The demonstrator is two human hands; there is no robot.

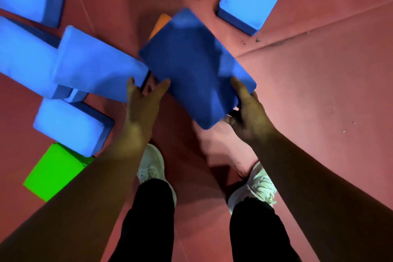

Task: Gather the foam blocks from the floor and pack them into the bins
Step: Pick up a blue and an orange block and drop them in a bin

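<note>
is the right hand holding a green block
No, the right hand has its fingers curled round the near corner of the dark blue block.

dark blue block (pixel 197 66) between left hand (pixel 142 108) and right hand (pixel 249 115), perhaps airborne

Blurred dark blue block (pixel 195 66), orange block (pixel 162 24) mostly behind it.

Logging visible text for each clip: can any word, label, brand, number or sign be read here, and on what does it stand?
No text can be read anywhere in this view.
dark blue foam block: plain faces, motion-blurred.
light blue blocks, green blocks, red floor: no print shows.
white shoes: any marking is too blurred to read.
</note>
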